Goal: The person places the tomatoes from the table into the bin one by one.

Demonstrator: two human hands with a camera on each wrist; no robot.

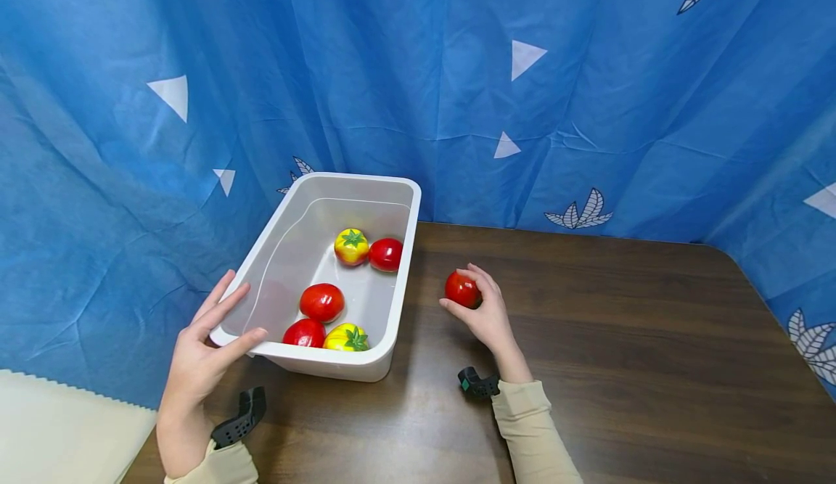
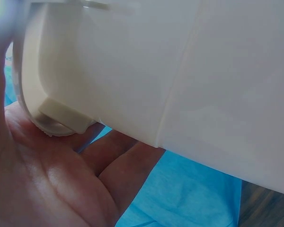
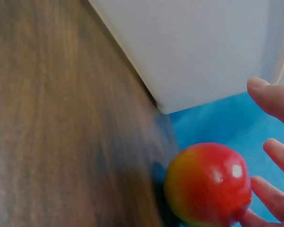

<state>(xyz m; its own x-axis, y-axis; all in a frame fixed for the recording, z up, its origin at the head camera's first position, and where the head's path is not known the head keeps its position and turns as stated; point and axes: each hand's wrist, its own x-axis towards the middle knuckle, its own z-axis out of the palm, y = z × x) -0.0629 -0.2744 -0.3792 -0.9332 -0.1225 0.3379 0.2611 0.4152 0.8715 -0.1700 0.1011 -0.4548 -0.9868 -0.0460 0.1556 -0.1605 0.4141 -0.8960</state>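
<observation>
My left hand (image 1: 199,368) holds the near left corner of a white plastic bin (image 1: 392,324), its thumb over the rim. In the left wrist view, the palm (image 2: 52,179) lies beside the bin's outer wall (image 2: 132,71). My right hand (image 1: 486,313) curves its thumb and fingers round a shiny, round red-and-yellow toy fruit (image 1: 461,289), right of the bin. In the right wrist view, the toy fruit (image 3: 208,184) is low, with fingers (image 3: 274,194) spread beside it; the thumb is not seen there.
Inside the bin lie several toy fruits, among them a red one (image 1: 322,302) and a yellow one with green leaves (image 1: 351,247). The brown wooden table (image 1: 620,339) reaches to the right. A blue curtain (image 1: 457,92) hangs behind, and a pale cloth (image 1: 59,426) lies at lower left.
</observation>
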